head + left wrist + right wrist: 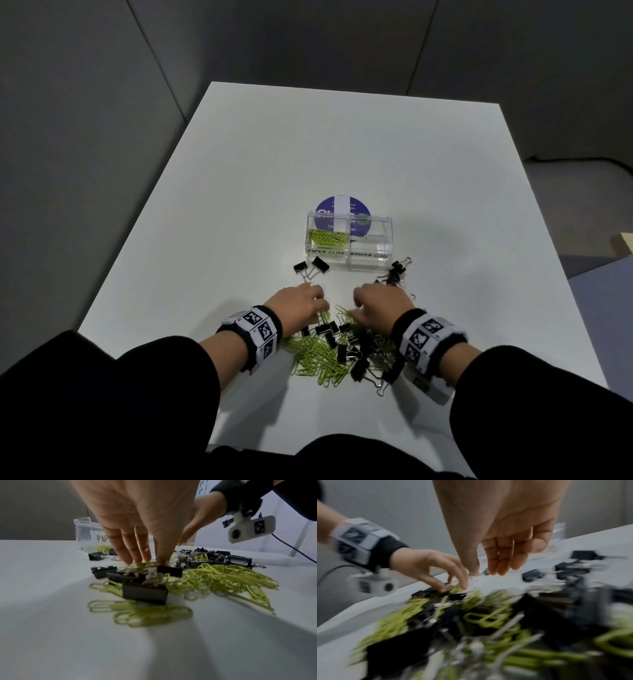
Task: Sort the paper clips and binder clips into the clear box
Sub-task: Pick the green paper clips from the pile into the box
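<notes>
Mixed clips (337, 349) lie by the table's near edge (318, 442), both hands' fingers (127, 547) loosely spread, gripping nothing.

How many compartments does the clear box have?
2. The left compartment, labelled PAPER CLIPS, holds green paper clips; the right compartment, labelled BINDER CLIPS, shows no clips. None looks hidden.

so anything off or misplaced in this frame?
Mostly expected mess: green paper clips and black binder clips tangled in one pile. Oddity: the clear box holds paper clips left, but its binder-clip side looks empty. Left hand and right hand reach into the pile.
</notes>
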